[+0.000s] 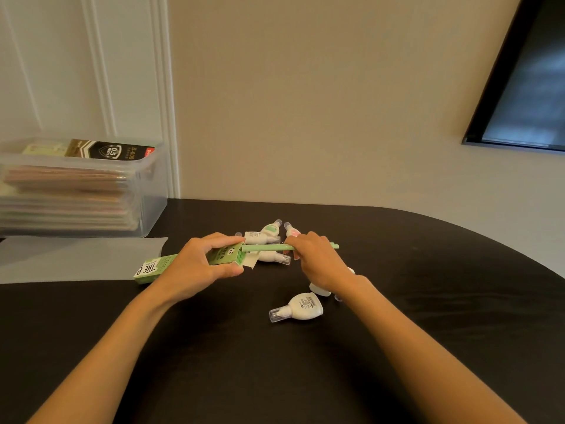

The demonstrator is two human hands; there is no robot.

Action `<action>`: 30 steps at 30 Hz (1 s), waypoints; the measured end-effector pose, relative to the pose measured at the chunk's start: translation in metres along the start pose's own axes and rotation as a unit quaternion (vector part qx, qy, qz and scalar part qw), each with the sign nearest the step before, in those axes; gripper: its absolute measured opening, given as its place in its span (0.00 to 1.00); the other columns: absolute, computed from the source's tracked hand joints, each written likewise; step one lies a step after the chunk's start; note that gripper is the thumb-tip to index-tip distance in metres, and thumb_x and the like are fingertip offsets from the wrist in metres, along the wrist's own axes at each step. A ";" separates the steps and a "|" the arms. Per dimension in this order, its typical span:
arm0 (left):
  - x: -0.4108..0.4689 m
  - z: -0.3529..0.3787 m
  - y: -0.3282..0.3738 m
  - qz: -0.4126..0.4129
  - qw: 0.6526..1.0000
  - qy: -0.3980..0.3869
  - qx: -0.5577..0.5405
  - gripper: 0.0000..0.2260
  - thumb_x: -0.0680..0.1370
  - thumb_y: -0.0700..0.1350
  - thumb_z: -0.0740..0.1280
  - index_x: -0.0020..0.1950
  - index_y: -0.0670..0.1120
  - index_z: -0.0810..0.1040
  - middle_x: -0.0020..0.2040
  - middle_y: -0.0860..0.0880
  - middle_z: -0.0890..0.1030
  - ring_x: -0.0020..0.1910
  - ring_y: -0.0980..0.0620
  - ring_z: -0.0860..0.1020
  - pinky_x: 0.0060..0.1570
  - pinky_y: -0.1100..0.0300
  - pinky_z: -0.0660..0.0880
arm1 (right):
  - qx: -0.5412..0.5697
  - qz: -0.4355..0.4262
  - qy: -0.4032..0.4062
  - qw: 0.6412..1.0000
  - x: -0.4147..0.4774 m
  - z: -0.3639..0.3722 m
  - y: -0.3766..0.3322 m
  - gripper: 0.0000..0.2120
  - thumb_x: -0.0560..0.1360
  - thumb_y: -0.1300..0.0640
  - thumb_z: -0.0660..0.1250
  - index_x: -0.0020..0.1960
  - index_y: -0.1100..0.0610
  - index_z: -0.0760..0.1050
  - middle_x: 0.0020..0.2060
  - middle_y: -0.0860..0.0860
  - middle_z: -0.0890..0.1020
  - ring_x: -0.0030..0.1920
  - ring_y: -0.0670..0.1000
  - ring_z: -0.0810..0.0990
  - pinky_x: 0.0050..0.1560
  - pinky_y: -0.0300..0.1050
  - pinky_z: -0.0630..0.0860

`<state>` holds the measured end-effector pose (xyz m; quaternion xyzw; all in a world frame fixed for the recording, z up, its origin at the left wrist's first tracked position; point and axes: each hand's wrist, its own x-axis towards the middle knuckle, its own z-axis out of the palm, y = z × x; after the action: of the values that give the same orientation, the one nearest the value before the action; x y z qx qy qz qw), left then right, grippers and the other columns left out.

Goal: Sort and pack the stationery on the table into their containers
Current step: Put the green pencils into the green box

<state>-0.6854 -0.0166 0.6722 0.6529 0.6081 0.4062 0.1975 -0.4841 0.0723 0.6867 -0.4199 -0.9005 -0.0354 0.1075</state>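
A slim pale-green pencil sits half inside the open green cardboard pencil box above the black table. The left hand grips the box; the right hand pinches the pencil. Next, likely a straight push home. White correction-tape dispensers wait nearby.

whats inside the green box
Green pencil ends show at the open mouth of the box, and one pencil, pinched by the right hand, sticks partly in. How many it holds is hidden by the cardboard and the left hand.

prob. home rm | panelled wall | wall TV | black table
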 end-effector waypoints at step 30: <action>0.002 0.025 0.000 0.013 0.991 0.001 0.130 0.30 0.70 0.48 0.73 0.71 0.48 0.68 0.65 0.51 0.73 0.62 0.54 0.70 0.57 0.62 0.66 | -0.110 -0.075 0.007 0.991 0.012 0.010 -0.048 0.19 0.75 0.61 0.66 0.64 0.61 0.65 0.58 0.56 0.76 0.57 0.55 0.74 0.56 0.46 0.69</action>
<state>-0.6661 -0.0085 0.6576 0.6805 0.6474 0.3270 0.1046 -0.5301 0.0518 0.6813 -0.3606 -0.9192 -0.1451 0.0640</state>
